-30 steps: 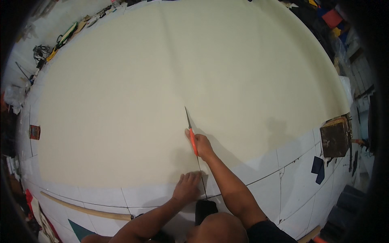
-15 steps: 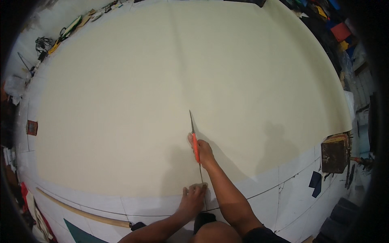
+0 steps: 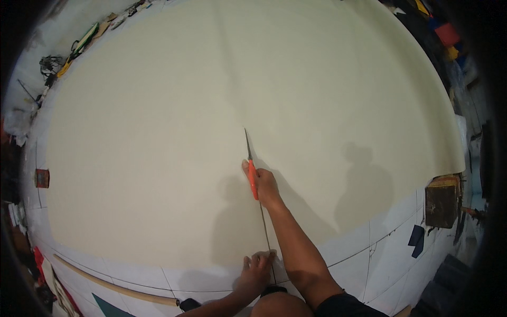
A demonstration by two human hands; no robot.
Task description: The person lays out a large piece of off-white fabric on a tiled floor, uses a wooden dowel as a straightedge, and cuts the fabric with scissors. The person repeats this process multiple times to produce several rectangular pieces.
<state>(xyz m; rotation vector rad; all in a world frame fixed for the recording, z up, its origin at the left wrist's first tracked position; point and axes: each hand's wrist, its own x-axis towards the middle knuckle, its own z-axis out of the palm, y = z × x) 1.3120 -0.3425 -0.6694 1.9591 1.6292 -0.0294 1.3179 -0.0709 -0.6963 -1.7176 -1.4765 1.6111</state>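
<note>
Far left, a small red-brown block (image 3: 41, 178) sits on the white tiled floor (image 3: 391, 248) beside the big cream sheet (image 3: 211, 105); a wooden stick (image 3: 113, 287) lies below it. My left hand (image 3: 257, 267) presses flat, fingers spread, on the sheet's near edge – right at the cut line. My right hand (image 3: 264, 182) is closed round an orange-handled knife (image 3: 250, 161), blade pointing away, in the slit mid-sheet. Dark wooden box (image 3: 442, 199) far right, off the sheet.
</note>
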